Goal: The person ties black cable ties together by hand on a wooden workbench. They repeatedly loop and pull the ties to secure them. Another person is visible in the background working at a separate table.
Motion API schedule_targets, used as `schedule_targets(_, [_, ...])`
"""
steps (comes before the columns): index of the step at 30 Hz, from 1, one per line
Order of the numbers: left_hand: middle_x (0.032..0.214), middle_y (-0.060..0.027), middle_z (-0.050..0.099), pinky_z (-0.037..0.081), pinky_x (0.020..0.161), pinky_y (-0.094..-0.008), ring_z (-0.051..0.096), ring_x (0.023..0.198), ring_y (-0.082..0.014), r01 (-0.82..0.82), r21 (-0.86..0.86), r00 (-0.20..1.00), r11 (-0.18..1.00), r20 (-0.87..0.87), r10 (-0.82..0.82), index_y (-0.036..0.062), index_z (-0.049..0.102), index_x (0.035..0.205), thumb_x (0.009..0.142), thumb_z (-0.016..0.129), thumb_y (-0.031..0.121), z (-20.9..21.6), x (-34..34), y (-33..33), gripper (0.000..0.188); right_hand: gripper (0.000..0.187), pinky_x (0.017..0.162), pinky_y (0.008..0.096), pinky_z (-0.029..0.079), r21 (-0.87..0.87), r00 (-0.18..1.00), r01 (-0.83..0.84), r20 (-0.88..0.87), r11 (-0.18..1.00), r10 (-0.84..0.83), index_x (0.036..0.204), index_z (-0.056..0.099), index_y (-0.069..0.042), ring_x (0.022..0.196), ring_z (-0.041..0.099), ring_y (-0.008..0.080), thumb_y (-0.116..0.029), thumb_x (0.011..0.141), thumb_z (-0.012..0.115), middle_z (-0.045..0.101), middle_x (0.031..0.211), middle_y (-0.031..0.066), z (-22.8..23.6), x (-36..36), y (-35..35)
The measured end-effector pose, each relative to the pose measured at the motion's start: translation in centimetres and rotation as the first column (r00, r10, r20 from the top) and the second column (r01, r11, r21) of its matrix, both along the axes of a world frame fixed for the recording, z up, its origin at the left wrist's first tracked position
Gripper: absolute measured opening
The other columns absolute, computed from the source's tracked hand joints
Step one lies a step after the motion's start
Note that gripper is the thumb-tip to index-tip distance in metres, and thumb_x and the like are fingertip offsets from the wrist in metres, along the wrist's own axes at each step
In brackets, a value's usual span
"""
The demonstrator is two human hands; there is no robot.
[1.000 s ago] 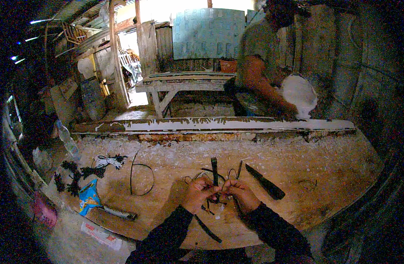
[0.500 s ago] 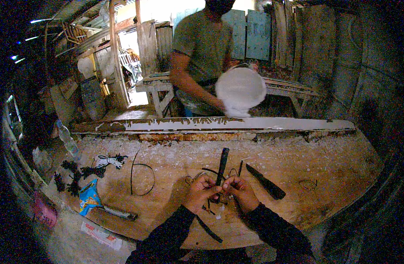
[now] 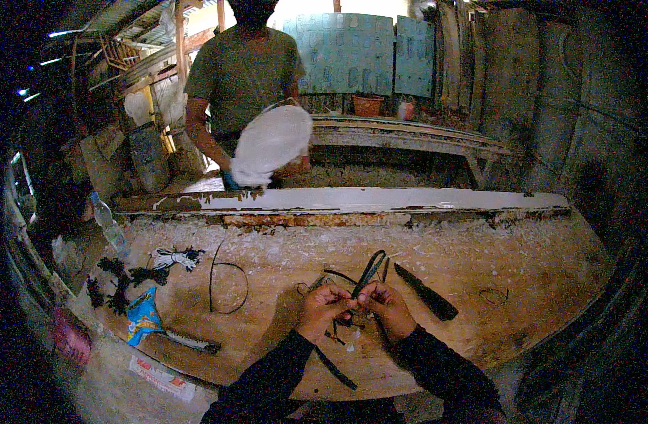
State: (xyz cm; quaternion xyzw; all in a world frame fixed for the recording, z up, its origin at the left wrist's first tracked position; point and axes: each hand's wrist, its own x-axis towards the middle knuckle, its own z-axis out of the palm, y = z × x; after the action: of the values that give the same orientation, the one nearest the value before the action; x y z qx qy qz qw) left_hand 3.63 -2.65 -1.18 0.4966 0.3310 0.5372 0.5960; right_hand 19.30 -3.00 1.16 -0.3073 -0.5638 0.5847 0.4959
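Observation:
Over the near middle of the table, my left hand (image 3: 326, 311) and my right hand (image 3: 389, 308) meet fingertip to fingertip, both closed in a pinch. Between them they grip a flat black strip (image 3: 369, 274), bent into a narrow loop that rises away from me. The pinched ends are hidden by my fingers. Beneath and around my hands lie thin dark cords and bits of strip, and one loose black strip (image 3: 336, 368) extends toward the table's near edge. To the right of my right hand rests a long dark tapered piece (image 3: 426, 291), perhaps a knife.
At left on the wooden table (image 3: 267, 261) are a blue packet (image 3: 144, 316), black cord bundles (image 3: 119, 285), a white cord bundle (image 3: 174, 259), a curled black strand (image 3: 211, 283) and a plastic bottle (image 3: 109, 225). Beyond a white-coated beam (image 3: 380, 199), a person (image 3: 246, 81) holds a white-coated round container (image 3: 274, 141).
The black strip has gone from a broad upright band to a narrow loop between my fingers. My hands stay in place. The person opposite has moved left with the white container, now tilted.

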Motion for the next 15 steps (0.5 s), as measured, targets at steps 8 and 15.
schedule_targets(8, [0.076,-0.0046,0.059,0.048,0.053,-0.0212,0.056,0.065,-0.0108,0.013,0.034,1.0,0.999,-0.006,-0.012,0.0034,0.052,0.083,0.073,0.062,0.006,0.42,0.03,-0.29,0.015,0.008,0.064,0.0226,0.041,-0.164,0.992,-0.06,-0.123,0.985,0.04,0.076,0.053,-0.007,0.069,0.054,0.0112,-0.01,0.074,0.06,0.057,0.074,0.0012,-0.82,0.37,0.58])
schedule_targets(15, [0.078,-0.0042,0.059,0.048,0.053,-0.0209,0.056,0.067,-0.0105,-0.009,-0.005,1.0,1.0,0.027,0.009,0.0037,0.053,0.083,0.074,0.061,0.007,0.58,0.04,-0.33,0.013,0.009,0.064,0.0234,0.042,-0.219,0.987,-0.072,-0.157,0.973,0.037,0.078,0.055,-0.006,0.069,0.054,0.0118,-0.009,0.073,0.061,0.058,0.076,0.002,-0.8,0.38,0.6])
